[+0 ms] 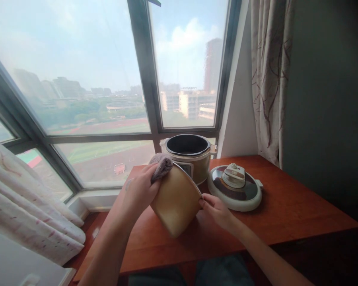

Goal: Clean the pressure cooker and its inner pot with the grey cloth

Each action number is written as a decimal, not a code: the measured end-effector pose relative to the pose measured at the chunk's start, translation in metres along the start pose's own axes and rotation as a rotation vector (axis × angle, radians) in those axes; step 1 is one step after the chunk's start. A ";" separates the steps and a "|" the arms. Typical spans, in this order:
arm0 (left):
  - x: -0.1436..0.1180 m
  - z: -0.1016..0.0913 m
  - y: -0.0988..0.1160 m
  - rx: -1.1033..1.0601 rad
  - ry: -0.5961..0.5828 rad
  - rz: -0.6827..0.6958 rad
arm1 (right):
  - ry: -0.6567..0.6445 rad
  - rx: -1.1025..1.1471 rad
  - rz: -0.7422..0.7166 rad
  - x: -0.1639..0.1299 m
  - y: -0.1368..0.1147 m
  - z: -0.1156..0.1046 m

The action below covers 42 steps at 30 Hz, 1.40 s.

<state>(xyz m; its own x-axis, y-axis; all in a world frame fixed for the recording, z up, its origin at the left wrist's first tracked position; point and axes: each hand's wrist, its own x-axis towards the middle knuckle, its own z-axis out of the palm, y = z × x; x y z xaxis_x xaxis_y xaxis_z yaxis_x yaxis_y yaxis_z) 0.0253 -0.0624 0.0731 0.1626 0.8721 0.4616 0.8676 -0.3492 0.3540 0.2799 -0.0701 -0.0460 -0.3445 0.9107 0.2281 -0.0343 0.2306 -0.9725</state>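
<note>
Tilted over the table, a gold-coloured inner pot (177, 200) faces away from me, so its inside is hidden. My left hand (144, 186) is closed on a greyish-purple cloth (161, 166), pressed against the pot's upper left rim. At the pot's right rim, my right hand (214, 206) pinches the edge between thumb and fingers. Just behind stands the pressure cooker body (203, 167), its top uncovered and its dark interior showing. The cooker lid (235, 180), with a knob handle on top, lies on the table to the right.
The reddish-brown wooden table (292, 202) runs out to the right beyond the lid. Large windows (77, 59) rise behind it. Patterned curtains (270, 79) hang at the right, with another curtain (26, 210) at the left. My knees show under the table's front edge.
</note>
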 end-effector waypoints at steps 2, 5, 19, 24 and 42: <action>0.006 -0.001 -0.005 0.002 -0.027 -0.011 | 0.049 -0.040 -0.027 -0.002 0.015 0.000; 0.008 -0.001 -0.010 0.016 -0.048 -0.028 | 0.092 -0.137 -0.070 -0.004 0.014 0.001; -0.050 0.011 0.062 0.126 0.029 0.190 | 0.186 -0.400 -0.059 0.021 -0.082 0.014; -0.059 0.024 0.070 0.154 0.096 0.298 | 0.089 -0.245 -0.047 0.039 -0.080 0.005; -0.018 0.003 0.004 -0.205 0.021 -0.008 | 0.084 -0.256 -0.069 -0.021 -0.011 -0.014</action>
<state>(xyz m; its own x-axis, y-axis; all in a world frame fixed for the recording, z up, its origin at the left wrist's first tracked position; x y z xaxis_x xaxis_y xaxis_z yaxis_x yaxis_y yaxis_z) 0.0274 -0.0783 0.0641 0.1439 0.8685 0.4744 0.7549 -0.4063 0.5149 0.3010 -0.0871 -0.0394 -0.2702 0.9127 0.3067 0.1874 0.3623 -0.9130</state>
